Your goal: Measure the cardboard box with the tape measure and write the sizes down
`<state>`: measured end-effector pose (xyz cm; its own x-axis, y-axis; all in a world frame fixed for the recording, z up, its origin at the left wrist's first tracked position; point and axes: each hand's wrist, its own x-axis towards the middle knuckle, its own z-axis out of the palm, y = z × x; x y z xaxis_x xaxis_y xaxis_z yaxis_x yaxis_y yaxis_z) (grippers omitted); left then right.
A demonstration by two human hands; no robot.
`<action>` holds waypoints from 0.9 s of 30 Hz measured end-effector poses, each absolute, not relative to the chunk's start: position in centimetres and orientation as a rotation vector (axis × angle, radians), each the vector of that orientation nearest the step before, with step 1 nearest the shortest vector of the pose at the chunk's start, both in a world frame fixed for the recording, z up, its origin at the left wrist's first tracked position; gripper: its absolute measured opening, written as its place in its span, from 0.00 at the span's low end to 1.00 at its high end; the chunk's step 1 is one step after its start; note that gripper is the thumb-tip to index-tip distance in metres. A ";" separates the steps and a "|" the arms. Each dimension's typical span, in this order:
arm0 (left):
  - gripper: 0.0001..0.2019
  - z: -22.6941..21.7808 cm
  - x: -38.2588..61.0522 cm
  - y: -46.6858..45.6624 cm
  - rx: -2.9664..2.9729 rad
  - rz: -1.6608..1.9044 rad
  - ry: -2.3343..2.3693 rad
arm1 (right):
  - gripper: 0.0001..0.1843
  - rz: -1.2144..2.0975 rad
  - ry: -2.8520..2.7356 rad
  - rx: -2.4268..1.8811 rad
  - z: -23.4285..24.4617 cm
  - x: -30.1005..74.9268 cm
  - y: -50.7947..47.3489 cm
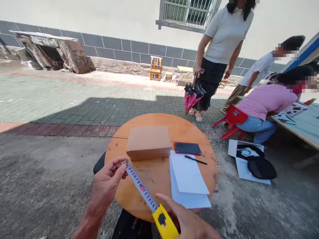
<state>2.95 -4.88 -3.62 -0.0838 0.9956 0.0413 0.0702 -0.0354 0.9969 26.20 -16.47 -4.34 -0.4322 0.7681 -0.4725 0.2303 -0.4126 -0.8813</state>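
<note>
My left hand (107,181) pinches the metal end hook of a tape measure (143,189), held just in front of a closed cardboard box (149,142). My right hand (185,220) grips the yellow tape measure case (164,225) at the near edge of the round wooden table (154,172). The white blade stretches diagonally between both hands above the tabletop. White paper sheets (188,181), a black pen (195,159) and a red-edged phone (187,148) lie to the right of the box.
A standing person holds a folded pink umbrella (191,96) beyond the table. Two people sit at a long table (302,127) on the right, one on a red chair (231,121). An open white box with a black bag (251,162) lies on the ground.
</note>
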 end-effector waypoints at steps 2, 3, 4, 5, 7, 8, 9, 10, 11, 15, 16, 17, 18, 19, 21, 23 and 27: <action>0.20 -4.8 3.6 -6.9 1.265 1.243 1.352 | 0.60 1.753 -1.449 -1.494 -4.8 26.1 -16.9; 0.20 -5.4 4.1 -8.1 1.282 1.223 1.352 | 0.59 1.676 -1.476 -1.552 -4.9 25.9 -17.1; 0.20 -6.1 4.6 -9.2 1.302 1.200 1.343 | 0.57 1.613 -1.495 -1.594 -4.9 25.7 -17.1; 0.19 -6.8 5.1 -10.2 1.323 1.188 1.333 | 0.54 1.561 -1.510 -1.618 -4.8 25.4 -17.0; 0.17 -7.8 5.9 -11.8 1.403 1.149 1.279 | 0.49 1.479 -1.557 -1.607 -4.1 24.9 -16.7; 0.16 -8.0 6.1 -12.3 1.468 1.116 1.226 | 0.47 1.447 -1.586 -1.579 -3.7 24.6 -16.5; 0.15 -8.0 6.3 -12.6 1.540 1.075 1.165 | 0.45 1.422 -1.608 -1.543 -3.2 24.4 -16.2; 0.15 -7.8 6.2 -12.8 1.604 1.048 1.118 | 0.44 1.406 -1.623 -1.511 -2.8 24.2 -16.0; 0.16 -7.6 6.0 -12.9 1.645 1.048 1.102 | 0.43 1.396 -1.631 -1.493 -2.4 24.1 -15.8; 0.18 -6.6 3.8 -12.1 1.569 1.328 1.343 | 0.44 1.347 -1.633 -1.548 -1.0 24.7 -14.6; 0.18 -6.8 2.9 -11.7 1.527 1.399 1.405 | 0.44 1.296 -1.637 -1.565 -0.6 25.0 -14.0; 0.18 -7.1 2.1 -11.3 1.495 1.440 1.449 | 0.45 1.226 -1.649 -1.576 -0.1 25.4 -13.0; 0.18 -7.6 1.3 -10.9 1.474 1.454 1.482 | 0.45 1.140 -1.675 -1.579 0.3 25.7 -11.7; 0.17 -8.2 0.7 -10.6 1.468 1.444 1.505 | 0.45 1.038 -1.715 -1.578 0.7 25.9 -10.0; 0.17 -9.8 0.2 -10.3 1.490 1.378 1.519 | 0.43 0.824 -1.850 -1.558 1.4 25.7 -5.9; 0.16 -11.4 0.8 -10.7 1.541 1.292 1.469 | 0.42 0.619 -1.996 -1.562 1.7 24.8 -1.4; 0.16 -14.0 3.9 -12.9 1.538 1.253 1.353 | 0.36 0.383 -2.127 -1.676 1.1 22.4 4.5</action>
